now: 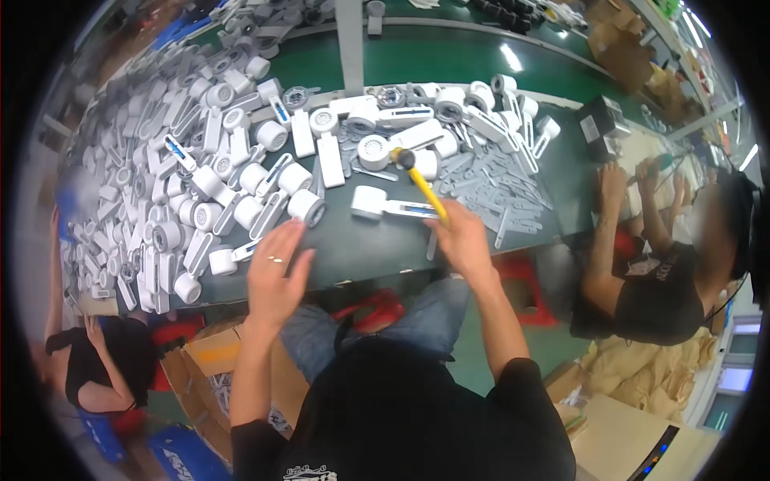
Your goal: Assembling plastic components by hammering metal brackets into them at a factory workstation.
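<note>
My right hand (464,240) is wrapped round the yellow handle of a hammer (425,188). The hammer's dark head lies beside a white round-headed plastic part (374,150), which looks like a handheld fan body. Another such white part (370,200) lies on the table just left of the hammer handle, its slotted handle reaching toward my right hand. My left hand (277,268) is open at the table's front edge, thumb apart from the fingers. Its fingertips are close to a white fan-like part (306,207); whether they touch it I cannot tell.
A large heap of white parts (172,188) covers the table's left side. Flat grey strips (497,188) lie piled at the right. A pale post (350,48) rises at the back. Co-workers sit at both sides. A cardboard box (204,377) stands below, left.
</note>
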The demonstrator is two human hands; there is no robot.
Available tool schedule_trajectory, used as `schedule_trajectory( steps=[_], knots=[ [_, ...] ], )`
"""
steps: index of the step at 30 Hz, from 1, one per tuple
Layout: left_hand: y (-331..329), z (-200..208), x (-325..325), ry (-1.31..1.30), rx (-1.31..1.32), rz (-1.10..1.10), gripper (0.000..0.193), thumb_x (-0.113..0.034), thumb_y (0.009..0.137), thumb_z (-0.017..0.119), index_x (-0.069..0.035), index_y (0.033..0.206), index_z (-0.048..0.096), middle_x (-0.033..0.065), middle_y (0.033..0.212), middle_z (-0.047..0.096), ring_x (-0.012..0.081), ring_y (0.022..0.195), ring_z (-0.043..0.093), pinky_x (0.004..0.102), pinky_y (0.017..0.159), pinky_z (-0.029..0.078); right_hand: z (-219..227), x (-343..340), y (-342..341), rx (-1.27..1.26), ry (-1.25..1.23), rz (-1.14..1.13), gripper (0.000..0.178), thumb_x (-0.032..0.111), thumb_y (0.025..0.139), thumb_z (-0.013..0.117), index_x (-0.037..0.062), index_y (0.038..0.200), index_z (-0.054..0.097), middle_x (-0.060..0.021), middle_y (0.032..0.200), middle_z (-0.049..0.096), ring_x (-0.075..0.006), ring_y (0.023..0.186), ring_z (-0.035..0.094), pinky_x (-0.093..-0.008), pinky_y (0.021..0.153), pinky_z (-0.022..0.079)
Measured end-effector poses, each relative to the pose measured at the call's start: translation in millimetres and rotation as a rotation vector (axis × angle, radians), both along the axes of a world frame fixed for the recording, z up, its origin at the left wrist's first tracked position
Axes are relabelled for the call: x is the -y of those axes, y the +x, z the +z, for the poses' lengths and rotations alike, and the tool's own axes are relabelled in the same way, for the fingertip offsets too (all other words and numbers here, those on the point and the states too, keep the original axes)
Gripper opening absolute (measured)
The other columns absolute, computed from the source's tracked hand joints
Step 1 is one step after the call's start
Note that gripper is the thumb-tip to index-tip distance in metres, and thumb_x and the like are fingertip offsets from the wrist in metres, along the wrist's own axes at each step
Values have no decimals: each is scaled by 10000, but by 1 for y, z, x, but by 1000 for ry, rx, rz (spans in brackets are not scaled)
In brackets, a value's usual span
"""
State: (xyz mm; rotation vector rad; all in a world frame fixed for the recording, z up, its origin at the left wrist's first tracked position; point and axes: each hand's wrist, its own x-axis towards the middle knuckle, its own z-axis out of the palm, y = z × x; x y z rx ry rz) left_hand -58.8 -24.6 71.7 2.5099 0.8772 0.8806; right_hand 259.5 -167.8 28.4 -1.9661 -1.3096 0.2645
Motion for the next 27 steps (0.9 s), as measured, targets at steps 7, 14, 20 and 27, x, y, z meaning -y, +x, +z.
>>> schedule_trajectory(
  steps=[7,14,20,27],
  knots=[
    [89,-45,3,115,-258,-282,437,-180,863,825,-75,1278,741,88,1168,741,295,1341,579,550,1234,337,-16,17,-44,-243,25,47,416,187,949,797,-6,1304,698,-220,1292,723,-413,1151,712,-433,992,555],
    [134,-24,34,190,-207,-288,422,-390,821,865,-56,1065,784,76,1125,694,305,1226,588,549,1194,344,6,102,-8,-595,41,-389,282,177,1047,716,30,1287,738,-10,929,638,-52,550,537,-240,486,424],
    [203,-57,66,219,-398,-147,326,-357,822,848,-39,883,807,110,1135,668,305,1203,554,528,1106,331,8,129,-23,-666,2,-497,250,172,1034,717,21,1230,755,-43,1088,676,-92,567,597,-263,507,476],
    [199,-31,24,77,-247,-48,155,-210,838,836,-67,891,810,101,1030,714,319,1102,615,502,1016,421,8,125,-27,-727,48,-473,231,167,1035,723,32,1218,764,-31,1053,668,-80,564,583,-256,500,457]
  ],
)
